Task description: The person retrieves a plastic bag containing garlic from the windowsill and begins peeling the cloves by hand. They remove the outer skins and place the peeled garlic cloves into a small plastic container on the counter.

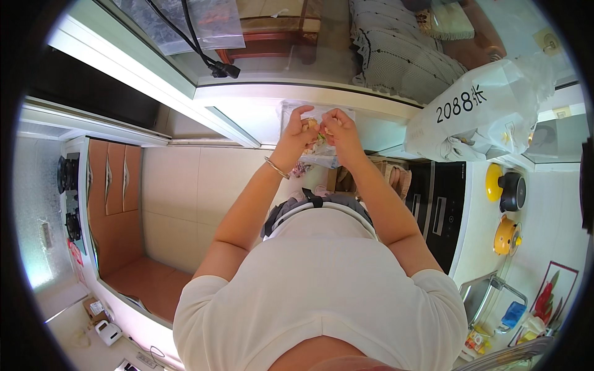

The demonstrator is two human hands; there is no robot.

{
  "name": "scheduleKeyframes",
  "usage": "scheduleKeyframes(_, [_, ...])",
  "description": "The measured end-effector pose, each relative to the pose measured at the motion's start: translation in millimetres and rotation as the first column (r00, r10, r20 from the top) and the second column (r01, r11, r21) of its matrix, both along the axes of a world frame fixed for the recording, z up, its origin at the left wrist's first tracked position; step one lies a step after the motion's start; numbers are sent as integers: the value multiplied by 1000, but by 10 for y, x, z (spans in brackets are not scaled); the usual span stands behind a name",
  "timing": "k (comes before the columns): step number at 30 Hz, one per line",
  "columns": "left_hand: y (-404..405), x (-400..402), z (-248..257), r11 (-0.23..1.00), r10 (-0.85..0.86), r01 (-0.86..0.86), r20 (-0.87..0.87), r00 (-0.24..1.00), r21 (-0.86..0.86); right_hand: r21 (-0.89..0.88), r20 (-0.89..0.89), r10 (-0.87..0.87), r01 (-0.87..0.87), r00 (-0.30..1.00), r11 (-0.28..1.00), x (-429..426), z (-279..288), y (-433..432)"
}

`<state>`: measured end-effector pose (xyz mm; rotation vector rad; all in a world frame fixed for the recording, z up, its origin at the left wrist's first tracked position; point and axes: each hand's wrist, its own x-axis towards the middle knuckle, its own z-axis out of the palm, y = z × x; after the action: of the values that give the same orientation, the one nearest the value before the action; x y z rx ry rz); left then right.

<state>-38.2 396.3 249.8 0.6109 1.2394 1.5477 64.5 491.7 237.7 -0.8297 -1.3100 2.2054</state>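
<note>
My left hand [297, 132], with a bangle [277, 168] at its wrist, has its fingers bent around a pale, crumbly piece of food [310, 124]. Close beside it, my right hand [340, 132] pinches at what looks like the same food, its fingertips partly hiding it. Below both hands lies more pale food with a bit of green [319, 144], on or in clear plastic [328, 161]. Behind the fingers, a sheet or bag of clear plastic [288, 110] lies on the white ledge [262, 111]. The exact kind of food cannot be told.
A large white plastic package [464, 120] with printing stands on the right of the ledge. Black built-in appliances [436, 213] and a counter with a black pot [513, 191], a yellow pot [506, 235] and a sink [478, 297] are to the right. A black cable [199, 46] hangs beyond the glass.
</note>
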Motion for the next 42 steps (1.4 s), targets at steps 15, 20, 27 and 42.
scheduleKeyframes(15, [-4,-196,-231,978,-162,135,-177,971,-156,495,209,-96,-21,973,868,25,-215,167])
scheduleKeyframes(20, [50,-290,-416,926,-309,105,-566,764,-364,487,215,-118,-1,969,874,86,-195,240])
scheduleKeyframes(27, [187,-142,-697,998,-47,45,-913,405,-31,499,216,-62,-55,975,865,141,-286,237])
scheduleKeyframes(42, [203,-96,-402,981,-138,70,-404,904,-178,496,258,-68,-71,964,866,201,-257,251])
